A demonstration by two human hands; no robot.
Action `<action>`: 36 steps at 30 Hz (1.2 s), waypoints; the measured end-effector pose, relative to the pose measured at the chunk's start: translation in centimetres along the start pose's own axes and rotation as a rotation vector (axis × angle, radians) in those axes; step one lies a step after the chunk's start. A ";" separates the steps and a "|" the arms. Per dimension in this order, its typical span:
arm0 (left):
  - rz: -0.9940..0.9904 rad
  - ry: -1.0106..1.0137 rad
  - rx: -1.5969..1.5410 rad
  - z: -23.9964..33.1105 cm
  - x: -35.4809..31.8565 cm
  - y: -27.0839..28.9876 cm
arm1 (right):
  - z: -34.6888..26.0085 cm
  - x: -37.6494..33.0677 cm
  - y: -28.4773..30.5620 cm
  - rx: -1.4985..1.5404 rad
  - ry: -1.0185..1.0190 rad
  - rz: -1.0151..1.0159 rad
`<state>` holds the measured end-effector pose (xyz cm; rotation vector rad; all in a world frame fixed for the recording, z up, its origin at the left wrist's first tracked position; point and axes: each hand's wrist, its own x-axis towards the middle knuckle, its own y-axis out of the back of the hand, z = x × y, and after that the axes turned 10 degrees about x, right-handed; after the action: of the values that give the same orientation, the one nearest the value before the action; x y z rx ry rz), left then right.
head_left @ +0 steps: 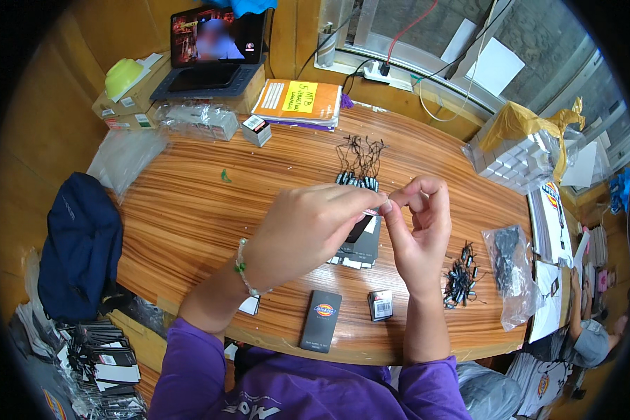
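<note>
My left hand [304,220] and my right hand [420,234] meet over the middle of the table, thumbs and fingertips pinched together. What they hold is too small and hidden to name. Just beneath the fingertips a small black piece [359,229] shows, partly covered by the left hand. Below them lies a stack of dark grey hang tags [366,250]. Beyond the fingers is a bunch of black cords [360,155] with shiny pale-blue ends. Near the front edge lie a single dark grey tag [320,320] and a small box with a white label [381,306].
Loose black cords [462,276] and a clear plastic bag [511,266] lie at the right. A bag of white boxes [514,150] stands at the back right. Farther back are a tablet [217,38], notebooks [297,105] and a small box [256,131]. Another person [584,339] sits far right.
</note>
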<state>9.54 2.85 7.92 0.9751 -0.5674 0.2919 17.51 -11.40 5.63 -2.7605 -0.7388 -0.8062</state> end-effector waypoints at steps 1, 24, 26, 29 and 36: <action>0.008 -0.009 0.029 0.1 0.0 0.0 | 0.1 0.0 0.0 0.001 -0.002 0.005; 0.310 -0.323 0.362 -1.4 0.5 -2.3 | 0.7 2.5 4.2 0.903 -0.166 0.195; 0.262 -0.314 0.329 -1.5 0.7 -2.1 | 0.4 2.5 4.2 0.948 -0.158 0.131; 0.240 -0.283 0.231 -2.5 0.8 -2.7 | 0.3 2.4 4.1 1.026 -0.178 0.056; 0.077 -0.048 -0.118 -1.3 1.0 -2.1 | 0.2 2.5 4.1 1.170 -0.219 0.124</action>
<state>11.78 2.74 6.45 0.8489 -0.6597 0.3012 21.43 -13.82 6.71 -1.7830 -0.7244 0.0317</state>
